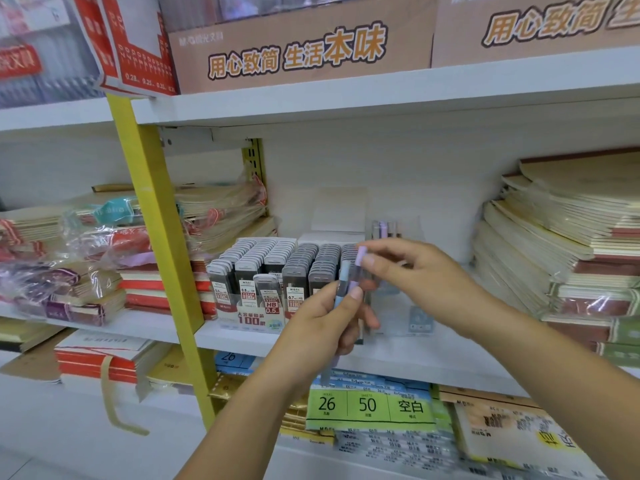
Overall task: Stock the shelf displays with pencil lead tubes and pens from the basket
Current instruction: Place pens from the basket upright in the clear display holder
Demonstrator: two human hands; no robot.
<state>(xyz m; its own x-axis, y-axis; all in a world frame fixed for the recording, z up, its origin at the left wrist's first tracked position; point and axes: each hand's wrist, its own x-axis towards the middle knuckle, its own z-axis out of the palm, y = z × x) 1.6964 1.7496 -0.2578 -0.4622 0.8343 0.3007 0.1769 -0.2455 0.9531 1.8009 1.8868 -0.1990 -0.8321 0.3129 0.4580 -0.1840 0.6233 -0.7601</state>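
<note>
Far left, mid shelf [235,341]: plastic-wrapped notebook bundles [69,265], piled loosely. A yellow upright [162,237] runs top to bottom in front of the shelving. Just right of it is a red-and-white notebook stack [156,292], w/ more wrapped packs above.

Next is the lead display [242,317], on the same shelf. It holds rows of grey-capped pencil lead tubes [298,258], upright and packed tight, w/ front labels 0.5 / 0.7 / HB. One tube stands in front of the rows.

L hand [329,323] is in front of the display's right end. Its fingers curl round a small bunch of pens [341,289], held upright, w/ blue + purple barrels; lower ends poke out under the hand. R hand [415,275], arm from lower right, pinches the top of the purple pen [358,268] w/ thumb + forefinger while that pen stands in the bunch. Both hands are thus clamped on the pens, close together, over the shelf's front edge.

Behind them a clear pen holder [398,313] sits just right of the lead display, w/ a few pens [384,228] standing at its back. Its front part is blurred, so contents can't be told.

Far right: tall stacks of cream notebooks [554,244]. Shelf below: green pack marked 26 / 50 [370,405]. Up top: brown cardboard boxes [298,46].
</note>
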